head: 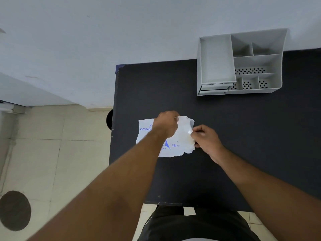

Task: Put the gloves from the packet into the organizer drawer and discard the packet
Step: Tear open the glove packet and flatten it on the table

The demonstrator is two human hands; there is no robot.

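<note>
A white plastic packet (177, 146) with blue print lies on the black table (243, 136), near its middle. My left hand (165, 123) rests on the packet's top and pinches its upper right edge. My right hand (205, 138) pinches a thin, clear film at the packet's torn right end; whether this is a glove or the packet's edge I cannot tell. The grey organizer (241, 61) stands at the table's far right, against the wall. Its two small drawers (214, 88) at the front left look pushed in.
The organizer holds a deep left tray and several smaller compartments with perforated floors. The table's left edge drops to a tiled floor (52, 153), where a dark round mat (14, 210) lies. A dark round object (109, 119) sits beside the table's left edge.
</note>
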